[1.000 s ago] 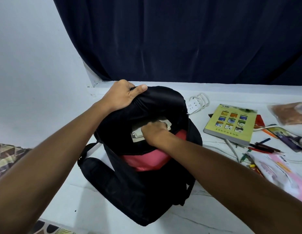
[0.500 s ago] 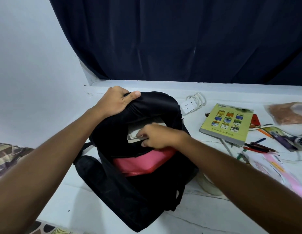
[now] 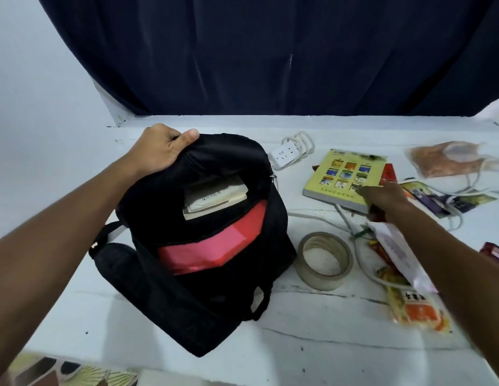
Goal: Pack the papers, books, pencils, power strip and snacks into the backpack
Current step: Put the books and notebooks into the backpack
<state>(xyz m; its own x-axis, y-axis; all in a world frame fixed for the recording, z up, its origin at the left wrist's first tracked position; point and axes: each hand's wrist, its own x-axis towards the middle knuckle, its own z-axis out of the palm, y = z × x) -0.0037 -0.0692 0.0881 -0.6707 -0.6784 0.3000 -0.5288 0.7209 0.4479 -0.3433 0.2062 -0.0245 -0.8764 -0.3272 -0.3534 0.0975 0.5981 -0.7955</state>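
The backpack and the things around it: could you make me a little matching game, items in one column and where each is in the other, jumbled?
Things:
1. old book
2. yellow book
3. tape roll
4. power strip

Places:
A. on the table right of the backpack, near its lower corner
B. inside the open backpack
C. under the right hand
D. at the back of the table, behind the yellow book's left corner

Pairs: 1-B, 2-C, 3-A, 4-D

Open black backpack (image 3: 198, 274) holds books (image 3: 214, 200); yellow book (image 3: 344, 176) outside.
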